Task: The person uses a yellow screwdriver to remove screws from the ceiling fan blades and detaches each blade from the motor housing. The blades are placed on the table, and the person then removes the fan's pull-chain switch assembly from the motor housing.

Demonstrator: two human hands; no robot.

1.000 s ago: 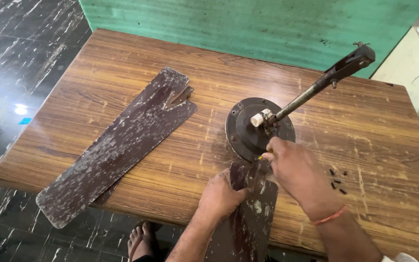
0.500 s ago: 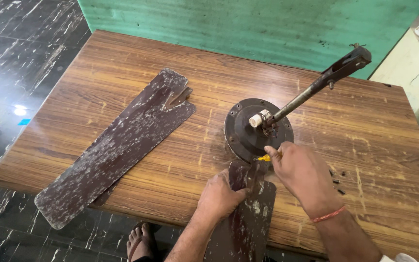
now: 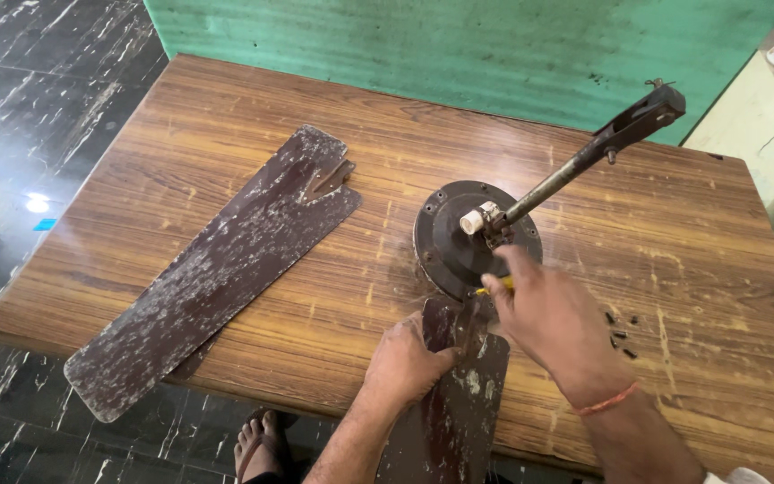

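Wooden desk (image 3: 226, 179) bears a ceiling fan motor (image 3: 459, 242). Left hand (image 3: 405, 363) pins the attached blade (image 3: 450, 412) flat; right hand (image 3: 553, 323) fingers clench a yellow-handled screwdriver (image 3: 493, 288) at its mount.

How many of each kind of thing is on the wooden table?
Long dark brown fan blades: 3 (two stacked, one under the left hand)
Round dark metal fan motor with rod: 1
Small dark screws: about 5, too small to count surely
Yellow-handled tool in the right hand: 1
Total: about 10
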